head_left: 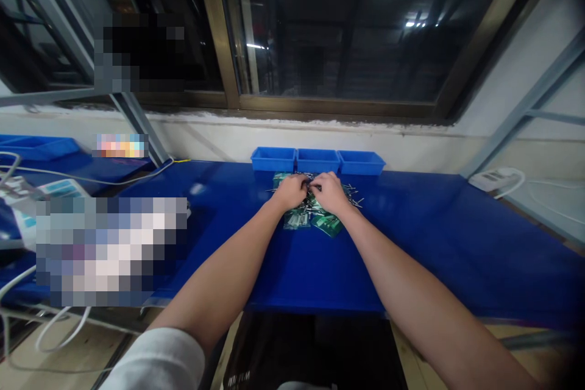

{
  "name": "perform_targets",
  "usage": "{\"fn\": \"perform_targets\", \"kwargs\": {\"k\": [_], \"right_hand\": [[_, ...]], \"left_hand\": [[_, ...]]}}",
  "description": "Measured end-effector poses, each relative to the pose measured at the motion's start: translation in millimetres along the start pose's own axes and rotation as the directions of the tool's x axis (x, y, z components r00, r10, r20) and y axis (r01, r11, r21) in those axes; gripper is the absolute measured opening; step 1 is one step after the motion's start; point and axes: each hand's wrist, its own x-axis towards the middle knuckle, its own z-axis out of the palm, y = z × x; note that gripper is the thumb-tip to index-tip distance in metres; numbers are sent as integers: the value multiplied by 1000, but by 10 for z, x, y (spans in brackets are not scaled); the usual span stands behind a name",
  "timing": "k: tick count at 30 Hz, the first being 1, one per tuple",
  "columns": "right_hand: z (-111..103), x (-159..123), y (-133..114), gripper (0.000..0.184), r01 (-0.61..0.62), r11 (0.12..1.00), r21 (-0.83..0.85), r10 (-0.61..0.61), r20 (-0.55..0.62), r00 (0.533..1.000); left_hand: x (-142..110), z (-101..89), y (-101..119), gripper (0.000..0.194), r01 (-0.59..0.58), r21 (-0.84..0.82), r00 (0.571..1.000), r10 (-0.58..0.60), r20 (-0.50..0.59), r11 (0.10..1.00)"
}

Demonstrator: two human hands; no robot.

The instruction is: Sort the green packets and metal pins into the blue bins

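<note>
Both of my arms reach forward over a blue mat (pixel 411 256). My left hand (pixel 290 191) and my right hand (pixel 329 192) rest side by side on a heap of small green packets (pixel 326 223) and thin metal pins (pixel 353 194). The fingers of both hands curl down into the heap, closed on small parts that are too tiny to name. The heap lies just in front of three blue bins (pixel 317 160).
A window with a dark frame (pixel 338 103) runs along the back wall. White cables (pixel 68 329) and a blurred-out area lie at the left. A white power strip (pixel 496 178) sits at the right. Grey metal frame bars (pixel 521 116) stand at both sides.
</note>
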Motion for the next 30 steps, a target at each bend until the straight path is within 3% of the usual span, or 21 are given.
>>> {"fn": "perform_targets", "kwargs": {"k": [6,11,16,22,30], "right_hand": [[-76,-5,-20,24,69,990,120,-49,-162,986],[-117,-20,-58,25,43,958,282,8,-178,984],[-88,-5,-85,26,-27,839,543,127,-147,981],[-89,24,-73,25,-75,695,716,238,-130,962],[-168,-10,-21,25,-88,838,539,211,-172,962]], "left_hand": [[-2,3,-7,29,7,22,1000,-7,13,1000],[-23,-69,51,32,10,42,999,-8,-40,999],[-18,-182,141,33,-100,14,989,101,-109,995],[-8,-256,114,27,-195,99,977,203,-68,976],[-33,-313,70,29,-200,222,972,222,-78,954]]}}
